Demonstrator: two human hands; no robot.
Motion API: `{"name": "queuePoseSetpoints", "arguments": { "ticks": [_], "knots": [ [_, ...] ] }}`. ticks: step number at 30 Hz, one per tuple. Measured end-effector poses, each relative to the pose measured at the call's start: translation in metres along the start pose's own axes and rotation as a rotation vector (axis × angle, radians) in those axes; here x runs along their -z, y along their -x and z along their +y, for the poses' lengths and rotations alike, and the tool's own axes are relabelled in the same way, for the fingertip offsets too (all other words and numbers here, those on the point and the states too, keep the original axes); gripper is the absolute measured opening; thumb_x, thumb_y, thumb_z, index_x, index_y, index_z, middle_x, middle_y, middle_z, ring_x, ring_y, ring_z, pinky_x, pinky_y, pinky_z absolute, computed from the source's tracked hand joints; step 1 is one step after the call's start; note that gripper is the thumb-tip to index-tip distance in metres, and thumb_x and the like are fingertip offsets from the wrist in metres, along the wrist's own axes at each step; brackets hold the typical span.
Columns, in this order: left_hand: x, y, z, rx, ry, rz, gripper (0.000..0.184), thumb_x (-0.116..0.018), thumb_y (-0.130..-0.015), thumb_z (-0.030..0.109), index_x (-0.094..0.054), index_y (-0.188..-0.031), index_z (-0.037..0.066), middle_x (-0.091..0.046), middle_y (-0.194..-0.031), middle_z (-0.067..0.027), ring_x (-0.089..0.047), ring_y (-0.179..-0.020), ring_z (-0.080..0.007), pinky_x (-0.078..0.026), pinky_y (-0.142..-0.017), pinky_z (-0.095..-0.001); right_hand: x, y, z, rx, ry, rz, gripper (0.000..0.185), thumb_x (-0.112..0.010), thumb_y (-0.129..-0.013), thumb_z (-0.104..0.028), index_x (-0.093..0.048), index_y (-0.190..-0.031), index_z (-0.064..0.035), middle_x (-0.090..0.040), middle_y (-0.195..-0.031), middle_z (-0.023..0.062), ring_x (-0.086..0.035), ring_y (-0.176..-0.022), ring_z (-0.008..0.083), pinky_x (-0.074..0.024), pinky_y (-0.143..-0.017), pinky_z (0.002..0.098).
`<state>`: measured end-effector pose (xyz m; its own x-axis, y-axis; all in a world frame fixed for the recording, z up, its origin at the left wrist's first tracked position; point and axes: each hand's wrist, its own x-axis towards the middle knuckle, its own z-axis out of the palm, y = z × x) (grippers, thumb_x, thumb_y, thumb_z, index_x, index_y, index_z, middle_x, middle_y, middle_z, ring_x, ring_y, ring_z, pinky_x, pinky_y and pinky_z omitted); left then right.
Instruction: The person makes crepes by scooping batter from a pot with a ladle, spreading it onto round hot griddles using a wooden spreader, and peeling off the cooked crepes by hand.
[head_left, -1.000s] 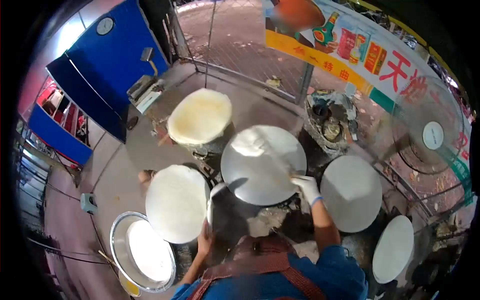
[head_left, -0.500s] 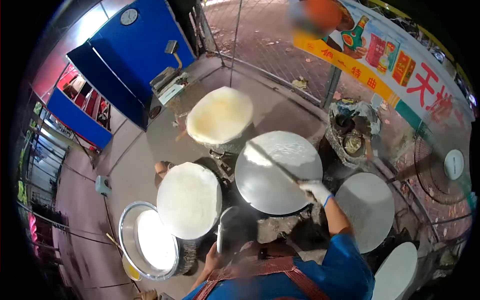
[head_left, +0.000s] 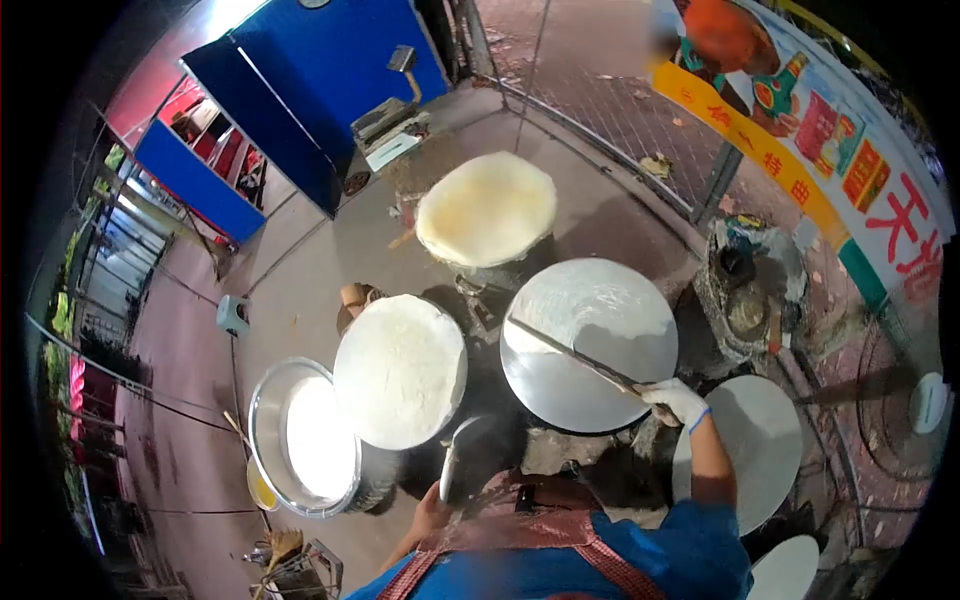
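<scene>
My right hand (head_left: 680,402), in a white glove with a blue cuff, is closed round the near end of a wooden spreading stick (head_left: 575,355). The stick slants across a round griddle (head_left: 580,400) with pale wet batter (head_left: 605,285) smeared over its far part. Low in the middle, my left hand (head_left: 430,515) grips the handle of a ladle (head_left: 462,440), held upright near my apron. To its upper left, a second griddle carries a thin white sheet of batter (head_left: 400,370). A metal basin (head_left: 265,430) of white liquid batter stands further left.
Beyond the griddles lies a round pile of yellowish flatbreads (head_left: 488,205). Two more pale discs (head_left: 745,450) are at my right. A battered drum (head_left: 745,290) stands by the wire fence, below a printed banner (head_left: 760,150). A plastic stool (head_left: 233,315) is at left.
The view has shifted. The stick's far end has swung down and left over the griddle, and the batter there now shows a curved sweep. The ladle stays in my left hand.
</scene>
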<state>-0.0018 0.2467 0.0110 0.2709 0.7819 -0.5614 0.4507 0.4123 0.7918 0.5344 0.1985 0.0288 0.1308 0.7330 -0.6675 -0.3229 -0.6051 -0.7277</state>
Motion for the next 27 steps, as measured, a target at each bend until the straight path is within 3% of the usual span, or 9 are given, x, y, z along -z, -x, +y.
{"name": "queuePoseSetpoints", "arguments": {
  "ticks": [2,4,8,12,15,17,22,24,27],
  "knots": [
    [0.003,-0.001,-0.005,-0.048,-0.079,0.042,0.057,-0.054,-0.073,-0.003,-0.044,-0.128,0.007,-0.059,-0.1,-0.0049,-0.055,-0.087,-0.0135,-0.045,-0.073,-0.0274,0.017,-0.017,-0.012,0.099,0.105,0.117,0.014,-0.063,-0.075,-0.013,-0.064,-0.082,-0.0006,-0.051,-0.051,0.0029,-0.044,-0.035,0.0104,-0.0272,-0.029,0.0275],
    [0.013,0.001,-0.033,-0.136,-0.128,0.05,0.059,-0.055,-0.074,-0.003,-0.042,-0.13,0.009,-0.059,-0.09,-0.0046,-0.056,-0.078,-0.0133,-0.046,-0.066,-0.027,0.007,-0.037,-0.043,0.213,-0.01,0.233,0.02,-0.064,-0.074,-0.024,-0.061,-0.071,-0.005,-0.05,-0.052,0.0014,-0.043,-0.038,0.0105,-0.0297,-0.034,0.0264],
    [0.011,0.01,-0.03,0.131,0.138,0.074,0.066,-0.06,-0.078,-0.002,-0.034,-0.136,0.014,-0.046,-0.065,0.0019,-0.043,-0.053,-0.006,-0.034,-0.046,-0.0219,0.009,-0.053,-0.039,0.076,0.301,0.033,0.015,-0.065,-0.074,-0.019,-0.062,-0.075,-0.0047,-0.049,-0.051,0.0023,-0.041,-0.034,0.0123,-0.0284,-0.032,0.0271],
    [0.012,0.019,-0.031,0.151,0.163,0.042,0.066,-0.06,-0.077,-0.003,-0.034,-0.136,0.013,-0.049,-0.07,0.0022,-0.045,-0.055,-0.0067,-0.036,-0.048,-0.0226,0.026,-0.003,-0.011,-0.137,0.223,-0.01,0.023,-0.068,-0.073,-0.021,-0.058,-0.062,-0.0037,-0.048,-0.045,0.0057,-0.043,-0.034,0.0135,-0.0289,-0.032,0.0276],
    [0.011,0.026,-0.031,0.076,0.059,0.093,0.066,-0.057,-0.075,-0.005,-0.036,-0.135,0.013,-0.05,-0.073,0.0025,-0.047,-0.059,-0.0064,-0.037,-0.051,-0.0218,0.053,-0.063,0.002,0.237,0.331,0.042,0.02,-0.069,-0.072,-0.022,-0.062,-0.069,-0.0038,-0.049,-0.046,0.004,-0.043,-0.033,0.0127,-0.0296,-0.032,0.0271],
    [0.013,0.028,-0.035,0.051,0.044,0.11,0.065,-0.057,-0.075,-0.004,-0.037,-0.135,0.012,-0.049,-0.071,0.0023,-0.046,-0.058,-0.0063,-0.037,-0.05,-0.0218,0.015,-0.065,-0.052,0.193,0.125,0.146,0.017,-0.066,-0.071,-0.02,-0.066,-0.077,-0.004,-0.054,-0.056,0.003,-0.048,-0.045,0.0116,-0.0347,-0.04,0.0271],
    [0.002,0.04,-0.019,0.196,0.122,0.204,0.062,-0.053,-0.077,-0.005,-0.036,-0.135,0.011,-0.043,-0.064,0.0048,-0.04,-0.052,-0.005,-0.031,-0.045,-0.0218,0.033,-0.086,-0.031,0.089,0.526,-0.112,0.026,-0.068,-0.069,-0.022,-0.068,-0.087,-0.0038,-0.051,-0.053,0.002,-0.045,-0.042,0.0118,-0.0318,-0.038,0.0282],
    [0.002,0.045,-0.021,0.15,0.182,0.152,0.064,-0.053,-0.077,-0.005,-0.035,-0.136,0.013,-0.04,-0.062,0.0057,-0.039,-0.05,-0.005,-0.03,-0.043,-0.0218,0.043,-0.029,-0.028,-0.133,0.429,-0.176,0.023,-0.067,-0.069,-0.018,-0.068,-0.086,-0.0024,-0.053,-0.053,0.0042,-0.044,-0.039,0.0122,-0.0314,-0.037,0.0284],
    [0.005,0.048,-0.035,0.178,0.342,0.135,0.066,-0.054,-0.077,-0.005,-0.033,-0.137,0.014,-0.042,-0.062,0.0042,-0.041,-0.049,-0.0059,-0.03,-0.042,-0.0221,0.06,-0.009,-0.029,-0.172,0.412,-0.022,0.013,-0.067,-0.067,-0.012,-0.063,-0.071,-0.0001,-0.056,-0.055,0.0068,-0.048,-0.04,0.0128,-0.0347,-0.036,0.0272]
  ]
}}
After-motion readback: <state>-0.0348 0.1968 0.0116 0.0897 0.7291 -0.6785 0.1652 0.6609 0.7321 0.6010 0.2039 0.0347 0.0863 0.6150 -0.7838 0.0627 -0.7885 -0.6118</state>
